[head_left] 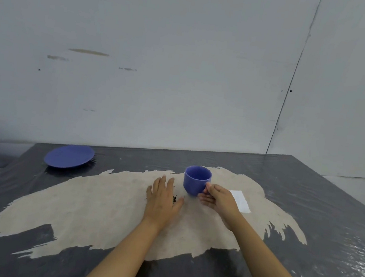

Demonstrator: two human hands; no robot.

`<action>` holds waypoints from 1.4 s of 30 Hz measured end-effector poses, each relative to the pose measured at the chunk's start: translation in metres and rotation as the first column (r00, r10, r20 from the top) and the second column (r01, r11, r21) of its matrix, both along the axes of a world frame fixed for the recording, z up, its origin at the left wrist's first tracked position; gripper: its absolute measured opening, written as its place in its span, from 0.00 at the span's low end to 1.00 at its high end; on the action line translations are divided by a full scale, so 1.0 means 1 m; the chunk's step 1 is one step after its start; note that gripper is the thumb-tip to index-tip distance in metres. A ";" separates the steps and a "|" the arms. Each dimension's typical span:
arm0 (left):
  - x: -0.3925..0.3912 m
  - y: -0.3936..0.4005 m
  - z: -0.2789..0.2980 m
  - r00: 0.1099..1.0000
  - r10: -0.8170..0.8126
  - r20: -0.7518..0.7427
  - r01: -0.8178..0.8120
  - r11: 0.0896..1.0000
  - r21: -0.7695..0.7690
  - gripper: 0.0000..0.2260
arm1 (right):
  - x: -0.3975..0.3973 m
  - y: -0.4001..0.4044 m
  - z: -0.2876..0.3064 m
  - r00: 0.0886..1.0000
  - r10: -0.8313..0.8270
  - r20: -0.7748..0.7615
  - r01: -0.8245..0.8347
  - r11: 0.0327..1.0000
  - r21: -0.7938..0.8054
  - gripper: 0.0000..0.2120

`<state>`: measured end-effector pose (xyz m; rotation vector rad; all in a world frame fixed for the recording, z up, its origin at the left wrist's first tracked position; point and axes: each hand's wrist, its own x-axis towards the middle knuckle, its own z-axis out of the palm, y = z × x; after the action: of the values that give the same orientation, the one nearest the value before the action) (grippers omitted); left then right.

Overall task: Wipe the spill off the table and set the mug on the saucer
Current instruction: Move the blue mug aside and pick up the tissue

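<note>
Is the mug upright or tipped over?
Upright: the mug stands with its open rim facing up, gripped at its side by the right hand.

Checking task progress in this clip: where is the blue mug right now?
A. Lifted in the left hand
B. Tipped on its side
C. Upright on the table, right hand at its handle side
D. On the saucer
C: the blue mug stands upright on the table, the right hand at its side; the saucer sits apart, far left.

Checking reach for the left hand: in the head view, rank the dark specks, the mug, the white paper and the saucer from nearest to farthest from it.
From the left hand:
1. Dark specks, beside its thumb.
2. Mug, just right, held by the right hand.
3. White paper, farther right, beyond that hand.
4. Saucer, far left, toward the table's back edge.
</note>
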<state>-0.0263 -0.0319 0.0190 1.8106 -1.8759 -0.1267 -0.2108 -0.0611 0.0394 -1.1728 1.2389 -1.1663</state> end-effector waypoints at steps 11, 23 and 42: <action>-0.070 -0.090 0.019 0.997 -0.078 0.003 0.078 0.993 0.094 0.28 | -0.047 -0.078 0.014 0.996 -0.088 -0.017 0.087 0.995 -0.046 0.15; -0.102 -0.159 -0.001 0.987 -0.069 0.147 0.029 0.965 0.259 0.32 | -0.075 -0.156 0.004 0.975 -0.220 0.025 0.220 0.975 -0.018 0.11; -0.103 -0.164 -0.007 0.967 -0.073 0.244 0.007 0.965 0.263 0.30 | -0.083 -0.171 0.000 0.959 -0.266 -0.101 0.272 0.961 0.047 0.23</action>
<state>-0.1297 -0.1963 0.0116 2.0449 -2.1589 -0.1720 -0.2937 -0.2322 0.0398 -1.0461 1.5319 -1.2733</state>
